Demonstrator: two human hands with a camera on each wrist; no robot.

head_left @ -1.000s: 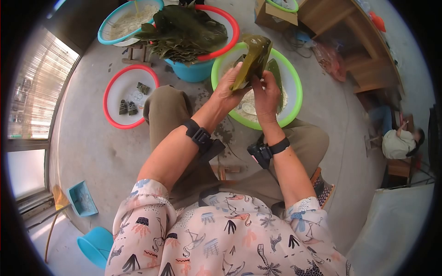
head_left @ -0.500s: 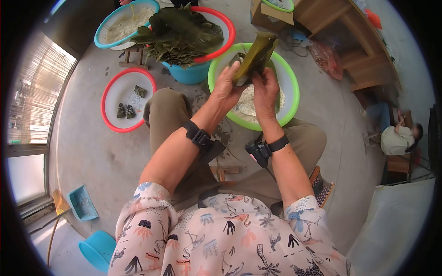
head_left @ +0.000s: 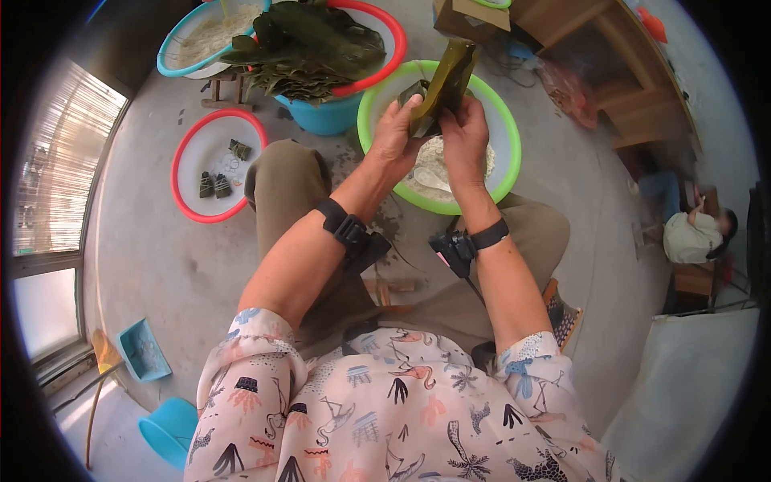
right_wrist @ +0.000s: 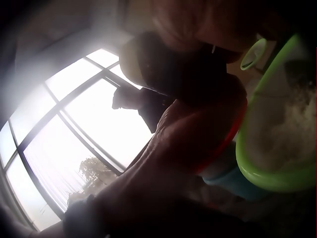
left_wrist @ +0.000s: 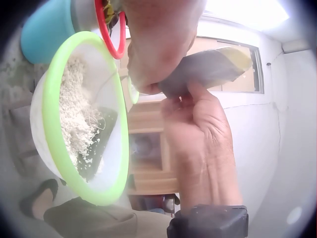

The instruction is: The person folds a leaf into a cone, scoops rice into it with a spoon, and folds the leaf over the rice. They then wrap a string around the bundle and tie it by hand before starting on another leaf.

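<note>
Both hands hold a folded bamboo leaf [head_left: 451, 74] above a green-rimmed basin [head_left: 511, 153]. My left hand [head_left: 393, 135] grips it from the left, thumb up along its side. On the other side my right hand [head_left: 466, 143] has its thumb and curled fingers at the leaf's lower part. The long end of the leaf sticks up past the fingers. Below lies white rice [left_wrist: 74, 106] with a white spoon [head_left: 430, 178] in it, and another leaf [left_wrist: 103, 141] rests against the basin's inside. What the fold contains is hidden.
Ahead, a stack of leaves [head_left: 313, 48] lies in a red-rimmed basin [head_left: 392, 36]. A red-rimmed tray [head_left: 181, 173] at left holds several tied dumplings [head_left: 206, 185]. A blue-rimmed basin [head_left: 166, 52] stands far left. Another person [head_left: 692, 239] sits at right.
The leaf's long end, bent over at its top a second ago, now stands straighter and leans right. Both hands keep hold of it and the right hand has turned slightly around its base.
</note>
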